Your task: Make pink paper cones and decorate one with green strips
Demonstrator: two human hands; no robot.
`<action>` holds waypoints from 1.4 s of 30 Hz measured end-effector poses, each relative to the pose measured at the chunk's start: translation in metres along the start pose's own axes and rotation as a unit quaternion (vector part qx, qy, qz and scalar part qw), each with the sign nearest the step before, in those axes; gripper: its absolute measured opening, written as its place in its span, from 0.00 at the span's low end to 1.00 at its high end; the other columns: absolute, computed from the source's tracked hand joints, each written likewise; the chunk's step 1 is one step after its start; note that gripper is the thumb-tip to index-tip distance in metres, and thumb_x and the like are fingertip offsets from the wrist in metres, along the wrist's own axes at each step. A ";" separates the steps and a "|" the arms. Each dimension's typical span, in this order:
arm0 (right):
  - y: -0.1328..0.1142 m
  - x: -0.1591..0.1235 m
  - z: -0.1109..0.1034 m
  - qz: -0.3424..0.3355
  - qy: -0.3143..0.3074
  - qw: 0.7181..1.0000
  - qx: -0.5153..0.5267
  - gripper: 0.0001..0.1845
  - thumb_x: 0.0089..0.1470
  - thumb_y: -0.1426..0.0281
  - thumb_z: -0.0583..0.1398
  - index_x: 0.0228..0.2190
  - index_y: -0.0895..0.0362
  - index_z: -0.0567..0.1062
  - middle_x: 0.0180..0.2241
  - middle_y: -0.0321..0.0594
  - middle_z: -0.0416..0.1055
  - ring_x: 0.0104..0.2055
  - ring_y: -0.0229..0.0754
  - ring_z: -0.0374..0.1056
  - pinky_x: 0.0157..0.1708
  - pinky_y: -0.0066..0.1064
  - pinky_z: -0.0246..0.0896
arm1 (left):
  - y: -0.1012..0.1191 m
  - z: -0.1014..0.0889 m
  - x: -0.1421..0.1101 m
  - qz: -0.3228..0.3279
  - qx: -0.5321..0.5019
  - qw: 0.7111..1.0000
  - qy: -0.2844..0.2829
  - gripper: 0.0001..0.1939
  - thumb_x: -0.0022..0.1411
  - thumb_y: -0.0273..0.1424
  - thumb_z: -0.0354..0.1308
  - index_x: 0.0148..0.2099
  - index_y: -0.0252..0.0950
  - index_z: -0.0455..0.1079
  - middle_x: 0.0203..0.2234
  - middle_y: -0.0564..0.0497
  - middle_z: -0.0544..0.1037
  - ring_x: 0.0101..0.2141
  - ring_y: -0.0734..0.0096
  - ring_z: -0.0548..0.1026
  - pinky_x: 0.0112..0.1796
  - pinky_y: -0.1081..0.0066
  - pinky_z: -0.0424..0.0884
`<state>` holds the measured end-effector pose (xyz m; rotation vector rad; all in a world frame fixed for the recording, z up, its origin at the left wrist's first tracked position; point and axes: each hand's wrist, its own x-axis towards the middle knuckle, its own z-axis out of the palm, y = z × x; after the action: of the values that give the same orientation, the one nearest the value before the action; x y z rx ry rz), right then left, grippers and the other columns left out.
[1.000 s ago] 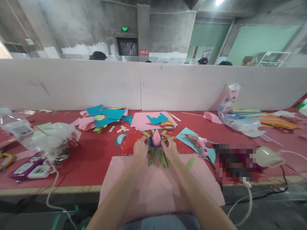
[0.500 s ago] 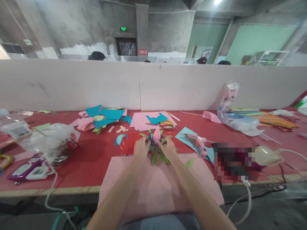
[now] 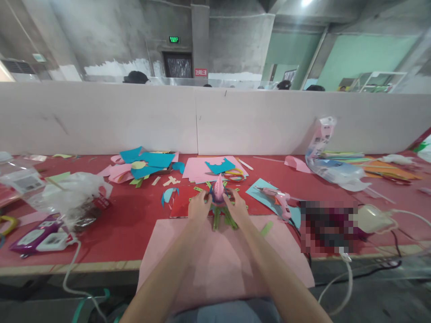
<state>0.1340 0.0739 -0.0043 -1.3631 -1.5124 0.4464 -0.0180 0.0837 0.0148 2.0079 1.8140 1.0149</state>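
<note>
Both hands, left [image 3: 199, 207] and right [image 3: 237, 207], have drawn closer on the bench [image 3: 134, 224], each grip now pinching the pink bud [image 3: 218, 189], which stands straighter over its green strips [image 3: 222, 220].

My left hand [image 3: 198, 207] and right hand [image 3: 237, 208] cover the lower part of the pink paper bud [image 3: 218, 188]; a pixelated patch [image 3: 328, 226] at centre right hides whatever lies there.

Counter: long red-covered counter [image 3: 134, 224] with a pale wooden front edge.
Partition: low off-white board partition [image 3: 101, 119] behind it.
Walls: rough grey concrete wall [image 3: 111, 31]; pale green painted wall [image 3: 363, 56] at right.
Door: dark doorway [image 3: 178, 65] under a green exit sign [image 3: 174, 39].
Light: bright ceiling lamp [image 3: 305, 2].
</note>
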 end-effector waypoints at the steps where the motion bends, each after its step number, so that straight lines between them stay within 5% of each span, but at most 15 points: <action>1: -0.001 0.000 0.000 -0.002 0.003 1.000 0.002 0.19 0.53 0.58 0.52 0.44 0.52 0.68 0.42 0.40 0.71 0.38 0.40 0.69 0.40 0.34 0.63 | -0.001 0.001 0.000 0.000 0.007 1.000 0.002 0.08 0.59 0.32 0.49 0.35 0.37 0.69 0.31 0.49 0.77 0.34 0.69 0.73 0.34 0.75 0.63; 16: -0.011 -0.002 -0.003 -0.016 0.020 0.999 0.039 0.22 0.53 0.59 0.53 0.46 0.55 0.67 0.45 0.43 0.69 0.40 0.41 0.67 0.39 0.32 0.63 | -0.004 0.003 0.001 0.029 0.070 0.997 0.013 0.09 0.59 0.30 0.47 0.32 0.37 0.68 0.26 0.49 0.75 0.30 0.69 0.72 0.28 0.75 0.57; 28: 0.000 0.000 0.001 -0.004 -0.001 0.999 0.032 0.20 0.54 0.59 0.51 0.46 0.53 0.67 0.44 0.41 0.70 0.38 0.40 0.68 0.38 0.33 0.63 | -0.002 0.003 -0.001 0.033 0.000 0.999 -0.020 0.11 0.60 0.30 0.47 0.26 0.37 0.63 0.19 0.54 0.70 0.23 0.75 0.67 0.26 0.76 0.54; 35: 0.004 0.001 0.002 -0.005 0.000 1.000 0.019 0.20 0.54 0.59 0.51 0.46 0.52 0.67 0.45 0.40 0.70 0.40 0.40 0.67 0.41 0.33 0.62 | -0.002 0.004 0.000 0.033 -0.002 0.999 -0.025 0.14 0.63 0.33 0.41 0.28 0.37 0.62 0.20 0.53 0.69 0.25 0.72 0.68 0.26 0.75 0.54; 42: 0.007 0.002 0.003 0.011 0.004 1.000 0.015 0.21 0.54 0.60 0.51 0.47 0.55 0.66 0.46 0.42 0.68 0.45 0.42 0.65 0.44 0.33 0.60 | -0.007 0.013 0.004 0.062 -0.121 0.991 -0.018 0.11 0.61 0.32 0.44 0.29 0.36 0.63 0.26 0.50 0.72 0.30 0.70 0.70 0.33 0.72 0.63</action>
<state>0.1359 0.0789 -0.0105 -1.3581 -1.4807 0.4744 -0.0156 0.0920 0.0023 1.9943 1.4822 1.1640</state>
